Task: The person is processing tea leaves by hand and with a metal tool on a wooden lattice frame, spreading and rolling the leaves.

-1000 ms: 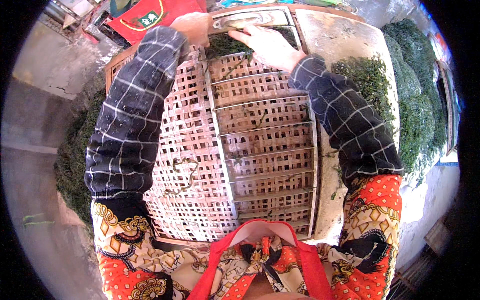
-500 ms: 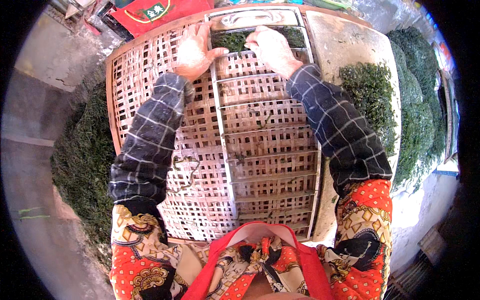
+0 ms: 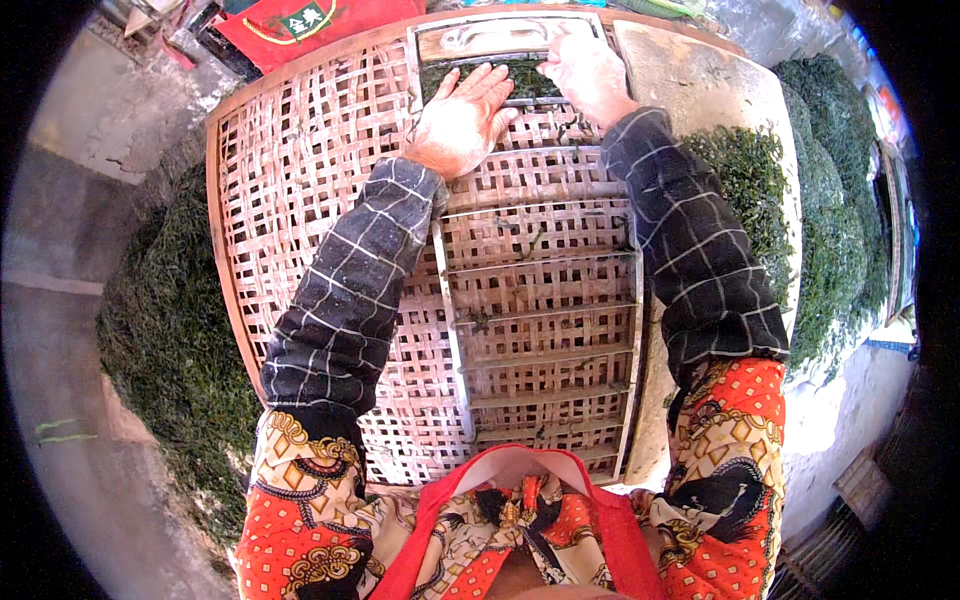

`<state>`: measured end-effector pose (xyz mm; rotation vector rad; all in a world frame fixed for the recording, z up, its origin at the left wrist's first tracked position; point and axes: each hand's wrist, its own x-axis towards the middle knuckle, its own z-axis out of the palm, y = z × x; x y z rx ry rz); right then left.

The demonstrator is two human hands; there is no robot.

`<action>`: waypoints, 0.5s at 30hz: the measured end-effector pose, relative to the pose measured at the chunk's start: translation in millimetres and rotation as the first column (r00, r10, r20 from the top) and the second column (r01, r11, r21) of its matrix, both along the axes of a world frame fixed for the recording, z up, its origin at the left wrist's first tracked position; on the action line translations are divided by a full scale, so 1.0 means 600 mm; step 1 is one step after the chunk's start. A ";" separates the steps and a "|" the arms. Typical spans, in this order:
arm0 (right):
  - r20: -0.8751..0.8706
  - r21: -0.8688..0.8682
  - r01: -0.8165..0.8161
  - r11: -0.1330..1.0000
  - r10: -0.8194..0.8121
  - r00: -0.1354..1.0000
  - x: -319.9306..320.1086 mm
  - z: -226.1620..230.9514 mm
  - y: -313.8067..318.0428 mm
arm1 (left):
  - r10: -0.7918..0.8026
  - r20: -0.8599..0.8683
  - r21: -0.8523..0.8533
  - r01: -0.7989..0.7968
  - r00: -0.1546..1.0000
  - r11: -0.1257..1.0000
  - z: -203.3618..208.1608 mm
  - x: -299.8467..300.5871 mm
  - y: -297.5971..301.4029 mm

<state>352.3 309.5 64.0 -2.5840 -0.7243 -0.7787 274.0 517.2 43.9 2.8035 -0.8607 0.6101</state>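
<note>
The dark green leaves (image 3: 520,78) filled only the far cell of the metal frame (image 3: 545,330) lying on your woven tray (image 3: 300,200); the nearer cells looked nearly bare. Your left hand (image 3: 462,122) was pressed flat, fingers spread, at the leaves' edge. Your right hand (image 3: 590,72) rested beside it, grip unclear. Leaf piles (image 3: 840,220) crowded the right rim.

Metal frame (image 3: 545,330) on woven tray (image 3: 300,200) — leaf heaps (image 3: 165,340) left, right.

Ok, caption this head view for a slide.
Both hands, left hand and right hand, press dark green leaves on a woven bamboo tray.
</note>
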 end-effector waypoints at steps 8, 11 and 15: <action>0.109 0.305 -0.120 0.945 0.091 0.990 -0.010 0.085 0.053 | 0.104 0.196 -0.494 0.007 0.975 0.870 0.007 -0.006 0.023; 0.185 0.105 -0.258 0.960 0.236 0.954 0.017 0.039 0.089 | 0.335 0.254 -0.523 -0.162 0.907 0.836 -0.018 -0.004 0.033; 0.182 0.325 -0.174 0.930 0.120 0.976 0.056 0.003 0.084 | 0.378 0.160 -0.548 -0.236 0.912 0.803 -0.025 0.001 0.007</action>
